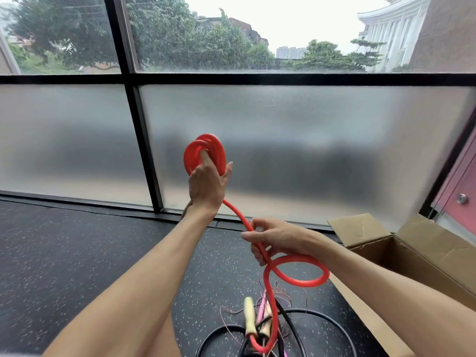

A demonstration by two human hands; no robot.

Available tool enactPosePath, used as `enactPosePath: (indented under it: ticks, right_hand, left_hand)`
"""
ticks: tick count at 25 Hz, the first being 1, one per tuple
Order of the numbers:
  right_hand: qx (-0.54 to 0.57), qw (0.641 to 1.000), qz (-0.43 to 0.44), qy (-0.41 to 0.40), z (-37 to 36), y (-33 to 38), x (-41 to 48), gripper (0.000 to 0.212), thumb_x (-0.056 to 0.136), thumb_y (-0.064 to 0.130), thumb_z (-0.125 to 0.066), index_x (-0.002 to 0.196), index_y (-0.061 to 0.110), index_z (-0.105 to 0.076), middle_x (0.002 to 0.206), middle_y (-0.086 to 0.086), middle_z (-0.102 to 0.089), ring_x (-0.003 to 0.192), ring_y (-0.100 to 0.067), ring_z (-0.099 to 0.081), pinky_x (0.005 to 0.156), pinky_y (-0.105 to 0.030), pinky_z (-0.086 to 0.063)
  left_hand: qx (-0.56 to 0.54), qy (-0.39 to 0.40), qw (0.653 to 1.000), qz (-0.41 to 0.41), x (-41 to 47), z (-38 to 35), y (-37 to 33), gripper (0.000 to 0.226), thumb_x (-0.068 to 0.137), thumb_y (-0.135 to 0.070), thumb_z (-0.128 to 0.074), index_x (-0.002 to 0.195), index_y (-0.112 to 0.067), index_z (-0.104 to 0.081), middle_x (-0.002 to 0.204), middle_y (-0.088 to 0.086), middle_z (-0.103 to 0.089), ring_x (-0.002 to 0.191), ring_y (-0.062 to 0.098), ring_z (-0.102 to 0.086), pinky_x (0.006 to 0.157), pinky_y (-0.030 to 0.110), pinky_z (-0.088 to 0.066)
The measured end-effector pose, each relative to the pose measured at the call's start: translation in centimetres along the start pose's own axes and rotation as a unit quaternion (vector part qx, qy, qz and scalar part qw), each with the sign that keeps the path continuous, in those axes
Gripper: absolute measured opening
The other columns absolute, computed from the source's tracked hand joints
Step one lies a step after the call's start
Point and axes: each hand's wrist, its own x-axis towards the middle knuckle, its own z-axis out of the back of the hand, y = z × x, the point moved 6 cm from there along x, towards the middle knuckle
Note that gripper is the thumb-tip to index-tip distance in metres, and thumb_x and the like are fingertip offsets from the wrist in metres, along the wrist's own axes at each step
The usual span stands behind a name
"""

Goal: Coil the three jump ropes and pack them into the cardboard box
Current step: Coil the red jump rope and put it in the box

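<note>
A person's left hand (206,186) holds up a tight, upright coil (219,155) of a thick, glossy red rope (247,222), fingers threaded through its several turns and thumb out beside it. From there the rope slants down and rightward to the right hand (278,237), whose fingers curl round it, then swings out in one wide loop and drops to the speckled floor (77,253). Three ropes show: the red one, a black one (316,312) and a thin pink one (262,302), tangled below the hands. One cardboard box (412,253) stands open at right, by the frosted window (283,137).
</note>
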Motion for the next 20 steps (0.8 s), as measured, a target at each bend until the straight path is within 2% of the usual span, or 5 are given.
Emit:
enactPosePath:
  ticks: [5,9,13,17,20]
  right_hand:
    - [-0.189,0.977,0.041,-0.095,2.4,2.3,-0.9,0.014,0.099,0.016,-0.06,0.093,0.004,-0.057,0.07,-0.009,-0.064,0.059,-0.023,-0.065,0.061,-0.04,-0.06]
    - [-0.37,0.899,0.042,-0.228,5.3,3.5,-1.5,0.014,0.101,0.025,-0.055,0.096,0.014,-0.064,0.073,0.001,-0.061,0.066,-0.019,-0.061,0.054,-0.028,-0.047]
    - [-0.357,0.873,0.085,-0.323,5.7,4.3,-2.2,0.016,0.096,0.029,-0.06,0.096,0.018,-0.049,0.082,0.0,-0.064,0.077,-0.02,-0.057,0.067,-0.034,-0.038]
    - [-0.45,0.79,0.165,-0.382,6.0,6.5,-2.9,0.017,0.098,0.029,-0.06,0.091,0.017,-0.05,0.083,-0.001,-0.066,0.077,-0.028,-0.059,0.069,-0.037,-0.043]
    - [-0.526,0.731,0.216,-0.376,5.9,7.2,-3.4,0.016,0.1,0.032,-0.055,0.094,0.017,-0.057,0.09,0.002,-0.059,0.082,-0.022,-0.057,0.065,-0.031,-0.039]
  left_hand:
    - [0.074,0.11,0.987,-0.093,-1.1,-2.2,-1.1,0.082,0.079,-0.057,-0.073,0.132,-0.001,-0.042,0.085,0.015,-0.073,0.077,0.037,-0.072,0.072,0.045,-0.058]
    - [0.082,0.2,0.974,-0.072,-1.7,-3.3,-1.0,0.082,0.071,-0.065,-0.075,0.122,-0.007,-0.046,0.094,0.015,-0.073,0.09,0.038,-0.071,0.073,0.044,-0.055]
    - [0.079,0.275,0.956,-0.06,-2.2,-4.4,-0.4,0.086,0.069,-0.074,-0.07,0.121,-0.009,-0.049,0.103,0.01,-0.07,0.097,0.031,-0.068,0.08,0.043,-0.055]
    - [0.064,0.349,0.934,-0.038,-2.6,-5.6,0.4,0.075,0.074,-0.079,-0.06,0.111,-0.015,-0.055,0.106,0.003,-0.066,0.099,0.025,-0.063,0.087,0.043,-0.053]
    - [0.002,0.42,0.907,-0.017,-3.1,-5.4,-0.2,0.073,0.076,-0.088,-0.04,0.091,-0.02,-0.061,0.086,0.0,-0.066,0.086,0.025,-0.065,0.077,0.036,-0.052]
